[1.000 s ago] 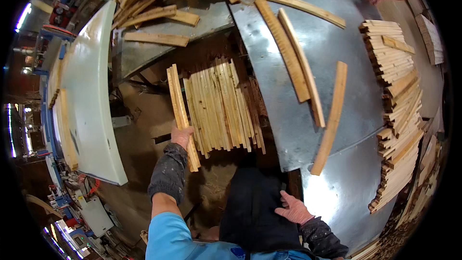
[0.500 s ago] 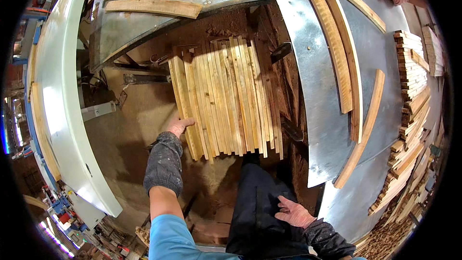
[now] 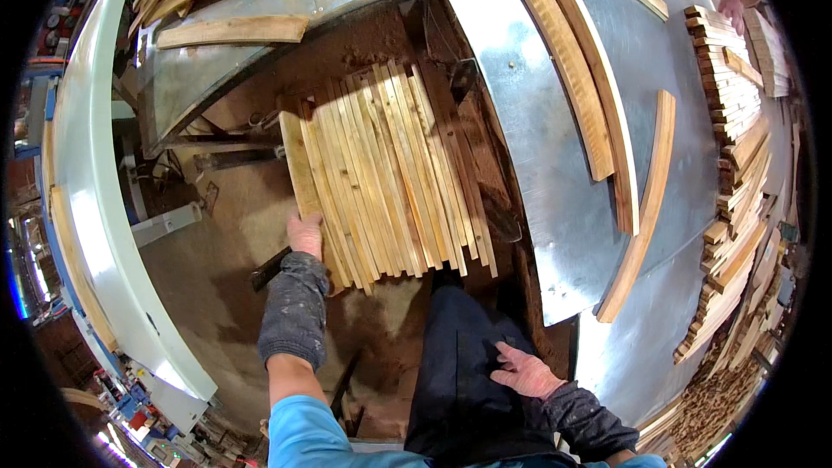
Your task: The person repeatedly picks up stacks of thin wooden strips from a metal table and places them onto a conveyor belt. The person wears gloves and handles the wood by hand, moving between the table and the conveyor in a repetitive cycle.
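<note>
My left hand (image 3: pixel 305 235) is closed around the near part of a curved wooden strip (image 3: pixel 299 165), the outermost on the left of a row of strips. Its broad face shows, and a little of its near end appears beside my cuff. Touching its right side, the other light wooden strips (image 3: pixel 381 173) lie side by side, their near ends uneven, low between the metal-topped tables. My right hand (image 3: pixel 528 372) rests on my dark-trousered thigh, fingers spread and holding nothing.
Curved wooden pieces (image 3: pixel 640 208) lie on the metal table (image 3: pixel 555 269) at right, beside stacked wood (image 3: pixel 724 87). Another person's hand (image 3: pixel 732 12) is near that stack. More pieces (image 3: pixel 232 31) lie on the far-left metal top. A long white panel (image 3: pixel 95 173) stands at left.
My left hand has closed further round the leftmost strip, which now shows more of its broad face. The other person's hand has moved from a strip on the table to the stack.
</note>
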A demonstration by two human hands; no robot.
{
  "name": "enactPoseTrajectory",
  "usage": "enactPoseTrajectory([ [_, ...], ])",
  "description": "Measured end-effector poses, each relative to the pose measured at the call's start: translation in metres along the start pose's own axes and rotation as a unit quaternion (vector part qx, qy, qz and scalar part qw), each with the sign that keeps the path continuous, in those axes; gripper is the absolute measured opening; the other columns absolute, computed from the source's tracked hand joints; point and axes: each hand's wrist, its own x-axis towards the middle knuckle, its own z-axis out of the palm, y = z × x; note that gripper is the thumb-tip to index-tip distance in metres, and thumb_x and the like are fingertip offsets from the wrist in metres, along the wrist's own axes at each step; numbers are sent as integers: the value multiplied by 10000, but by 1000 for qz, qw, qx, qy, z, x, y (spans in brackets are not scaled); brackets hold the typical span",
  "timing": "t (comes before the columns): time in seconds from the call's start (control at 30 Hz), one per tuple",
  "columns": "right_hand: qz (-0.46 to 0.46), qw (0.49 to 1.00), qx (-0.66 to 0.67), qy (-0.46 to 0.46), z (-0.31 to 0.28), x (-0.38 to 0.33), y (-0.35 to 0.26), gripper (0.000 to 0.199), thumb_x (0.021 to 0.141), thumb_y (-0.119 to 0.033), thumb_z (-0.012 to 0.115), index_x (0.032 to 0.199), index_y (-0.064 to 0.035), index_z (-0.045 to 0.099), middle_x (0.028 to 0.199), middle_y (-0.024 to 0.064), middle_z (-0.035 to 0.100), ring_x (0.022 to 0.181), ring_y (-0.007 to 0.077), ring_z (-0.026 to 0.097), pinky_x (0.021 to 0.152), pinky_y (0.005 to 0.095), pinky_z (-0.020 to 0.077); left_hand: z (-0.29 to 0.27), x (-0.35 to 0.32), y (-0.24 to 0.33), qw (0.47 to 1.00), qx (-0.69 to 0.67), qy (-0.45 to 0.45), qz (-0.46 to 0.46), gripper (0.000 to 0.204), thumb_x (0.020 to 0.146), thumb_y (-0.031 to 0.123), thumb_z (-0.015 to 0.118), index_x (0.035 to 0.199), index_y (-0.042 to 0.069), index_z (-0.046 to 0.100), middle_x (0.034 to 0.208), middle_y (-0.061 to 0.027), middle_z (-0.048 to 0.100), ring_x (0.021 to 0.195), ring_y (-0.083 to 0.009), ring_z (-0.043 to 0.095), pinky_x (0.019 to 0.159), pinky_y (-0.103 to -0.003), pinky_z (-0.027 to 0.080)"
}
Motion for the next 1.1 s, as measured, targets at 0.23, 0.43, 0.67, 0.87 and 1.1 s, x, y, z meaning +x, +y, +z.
enactPoseTrajectory([
  [0.23,-1,1000,-24,-8,5,3,8,931,974,-440,810,1692,-69,349,1527,259,594,1388,361,610,1129,418,518,-15,-3,40,999,-1,32,27,358,951,94,642,1288,-4,571,1165,-152,666,1032,-292,641,944,-427,522],
  [0.43,-12,1000,-21,-11,6,10,6,928,976,-450,805,1687,-59,354,1507,263,610,1376,357,620,1129,418,517,-37,36,-1,966,219,46,127,335,975,142,620,1278,3,588,1104,-213,675,1009,-358,653,939,-474,514],
  [0.67,-33,997,-59,-30,9,7,-15,873,1004,-444,758,1682,-64,360,1503,267,609,1381,371,616,1135,435,505,-28,90,-54,941,301,-153,34,381,1099,241,503,1376,2,607,1306,-260,662,1235,-415,613,1040,-471,497],
  [0.87,-102,993,-43,38,10,4,-11,814,1021,-430,714,1672,-71,384,1516,240,616,1310,340,669,1117,413,520,8,50,-19,938,-95,-253,-217,716,1141,521,431,1618,-14,421,1612,-185,523,1405,-349,556,1173,-480,484],
  [1.1,-124,978,127,114,-22,-87,-2,824,1012,-410,717,1697,-124,358,1463,186,662,1246,271,691,1093,384,537,34,-78,34,998,37,-50,26,712,1133,485,485,1630,-15,384,1631,-205,473,1371,-379,555,1112,-460,486],
])
